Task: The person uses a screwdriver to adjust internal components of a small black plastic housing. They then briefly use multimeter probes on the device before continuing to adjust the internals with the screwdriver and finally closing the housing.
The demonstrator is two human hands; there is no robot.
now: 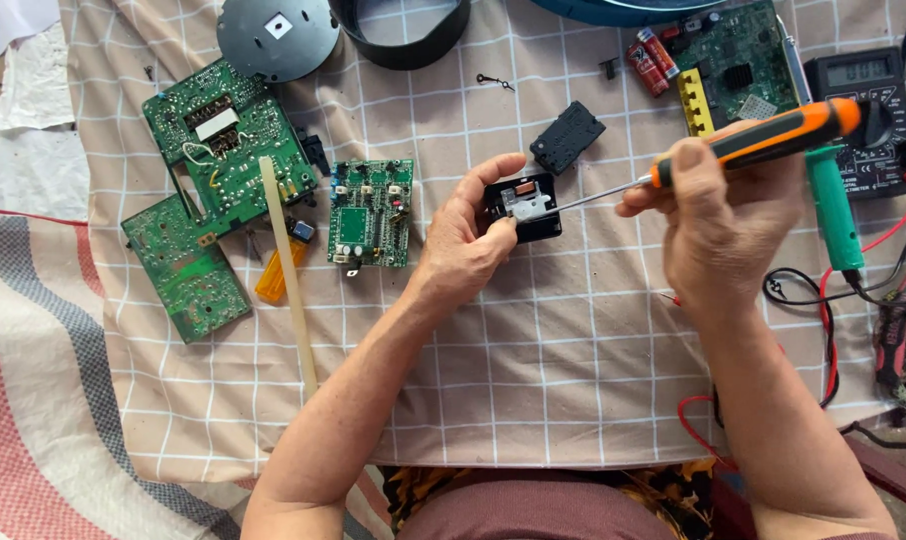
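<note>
1. Head view: left hand (pixel 463 240) pinches a small black square plastic module (pixel 525 207) between thumb and fingers, lifted above the beige checked cloth (pixel 533 370).
2. Right hand (pixel 718 215) wraps tight around an orange-and-black handled screwdriver (pixel 763 142); its metal tip touches the grey part inside the module.
3. Just left of the left hand lies a small green circuit board (pixel 371 212); a black ribbed plastic cover (pixel 567 137) sits just above the module.
4. A black digital multimeter (pixel 863 100) rests at the far right.
</note>
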